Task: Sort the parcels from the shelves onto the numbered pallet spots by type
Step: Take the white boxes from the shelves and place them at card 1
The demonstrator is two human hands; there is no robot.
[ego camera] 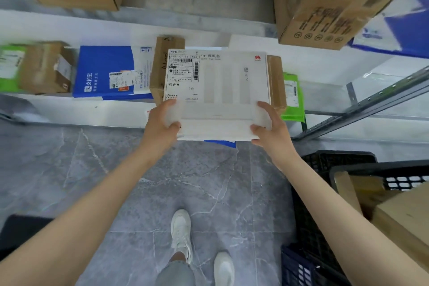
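The white parcel (217, 90) is held over the shelf's (65, 108) near edge, its near corners pinched by the left grip (162, 124) and right grip (270, 127). It should be kept level and drawn clear of the brown carton (160, 69).

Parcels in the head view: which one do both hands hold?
The flat white box with a shipping label; the left hand and right hand grip its near corners.
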